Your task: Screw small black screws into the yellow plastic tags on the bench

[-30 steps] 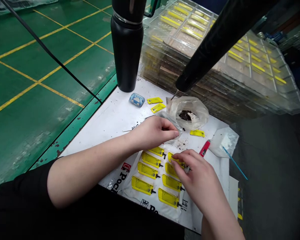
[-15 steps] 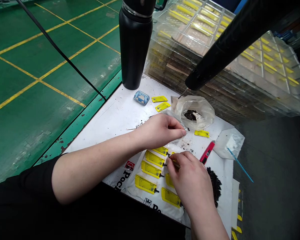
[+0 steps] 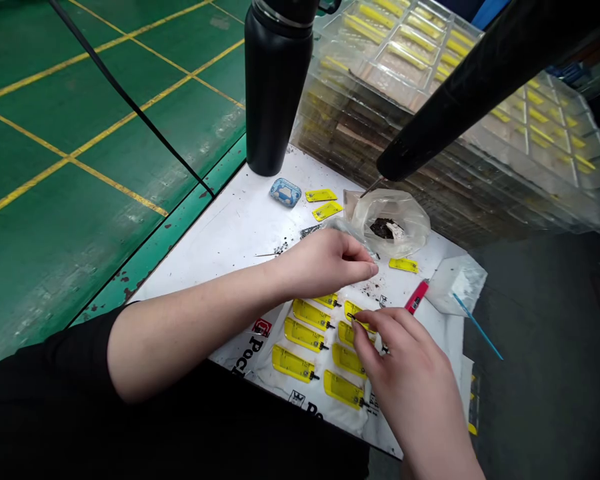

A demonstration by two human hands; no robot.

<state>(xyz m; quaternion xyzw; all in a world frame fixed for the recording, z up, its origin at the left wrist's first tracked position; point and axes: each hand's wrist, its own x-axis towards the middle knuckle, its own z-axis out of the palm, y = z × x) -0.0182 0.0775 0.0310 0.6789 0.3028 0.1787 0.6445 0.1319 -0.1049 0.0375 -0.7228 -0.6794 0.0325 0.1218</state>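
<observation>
My right hand [image 3: 405, 360] pinches a small black part [image 3: 351, 317] between thumb and forefinger, above the right-hand row of yellow curved plates [image 3: 344, 389]. My left hand [image 3: 333, 263] is closed with thumb and fingertips together, over the board beyond the plates; whatever it holds, if anything, is too small to make out. Two rows of these plates lie on a white printed bag [image 3: 260, 367]. Black pieces stick out from the right ends of several, including a plate [image 3: 293, 363] in the left row. My right hand hides part of the right row.
An open plastic bag [image 3: 415, 220] holds dark bits. Loose yellow plates [image 3: 403, 265], a red cutter [image 3: 417, 296], a blue tin [image 3: 285, 193] and a clear bag [image 3: 457, 283] with a blue stick lie around. A black bottle [image 3: 277, 93] and stacked clear trays [image 3: 375, 110] stand behind; a black tube [image 3: 450, 100] overhangs.
My right hand has moved right and toward me, uncovering more of the right row; the black part now shows at its fingertips. The pile of black pieces is now hidden. My left hand barely shifts.
</observation>
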